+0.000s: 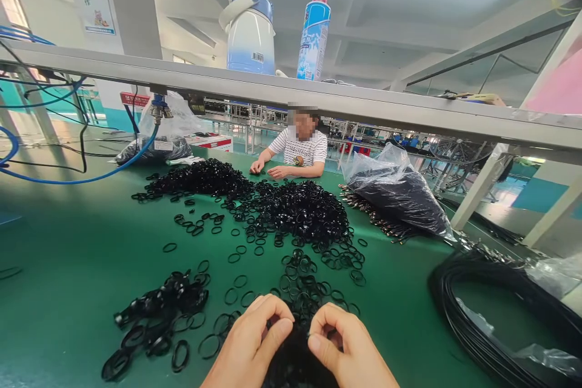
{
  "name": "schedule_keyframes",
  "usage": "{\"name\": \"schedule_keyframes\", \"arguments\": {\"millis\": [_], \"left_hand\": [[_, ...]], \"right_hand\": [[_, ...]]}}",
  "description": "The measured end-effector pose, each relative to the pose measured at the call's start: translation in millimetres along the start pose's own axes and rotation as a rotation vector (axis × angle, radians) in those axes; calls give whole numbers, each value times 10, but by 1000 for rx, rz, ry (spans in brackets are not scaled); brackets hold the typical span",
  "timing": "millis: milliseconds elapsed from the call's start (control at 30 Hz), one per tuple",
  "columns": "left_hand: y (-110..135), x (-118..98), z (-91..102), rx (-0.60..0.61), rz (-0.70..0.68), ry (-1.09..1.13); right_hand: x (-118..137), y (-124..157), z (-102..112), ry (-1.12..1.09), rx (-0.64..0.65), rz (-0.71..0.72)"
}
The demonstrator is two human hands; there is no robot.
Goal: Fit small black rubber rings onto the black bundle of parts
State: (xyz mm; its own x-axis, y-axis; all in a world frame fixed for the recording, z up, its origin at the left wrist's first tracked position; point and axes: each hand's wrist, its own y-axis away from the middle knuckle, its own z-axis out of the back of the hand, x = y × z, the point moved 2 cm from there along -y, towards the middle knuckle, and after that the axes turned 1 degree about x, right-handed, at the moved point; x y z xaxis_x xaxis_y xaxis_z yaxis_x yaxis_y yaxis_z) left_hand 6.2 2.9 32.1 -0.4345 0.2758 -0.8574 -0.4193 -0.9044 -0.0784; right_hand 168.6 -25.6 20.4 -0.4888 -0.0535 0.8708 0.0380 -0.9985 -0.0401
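A dark clump of rubber rings (294, 356) is being pinched between the left hand (248, 342) and the right hand (348, 348), low over the green counter (68, 267), with fingers curled narrow around it. Loose rings (300, 282) are lying scattered just ahead, a larger heap (291, 209) beyond. Since the rings are being gripped as a tangle, some are likely being dropped, or neighbouring ones dragged along and mixed in.
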Motion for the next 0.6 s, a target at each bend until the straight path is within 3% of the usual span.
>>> {"name": "schedule_keyframes", "arguments": {"millis": [100, 233, 400, 500, 600], "left_hand": [[-18, 116, -68, 7, 19, 130], [-42, 147, -90, 125, 7, 277], [9, 29, -49, 152, -43, 64], [22, 11, -52, 88, -75, -67], [-5, 46, -10, 8, -41, -44]], "right_hand": [[-70, -17, -15, -79, 14, -31], [-167, -34, -32, -117, 10, -54], [-91, -17, -27, -59, 11, -49], [-50, -4, -29, -75, 35, -53], [-76, -8, 4, -95, 16, -88]]}}
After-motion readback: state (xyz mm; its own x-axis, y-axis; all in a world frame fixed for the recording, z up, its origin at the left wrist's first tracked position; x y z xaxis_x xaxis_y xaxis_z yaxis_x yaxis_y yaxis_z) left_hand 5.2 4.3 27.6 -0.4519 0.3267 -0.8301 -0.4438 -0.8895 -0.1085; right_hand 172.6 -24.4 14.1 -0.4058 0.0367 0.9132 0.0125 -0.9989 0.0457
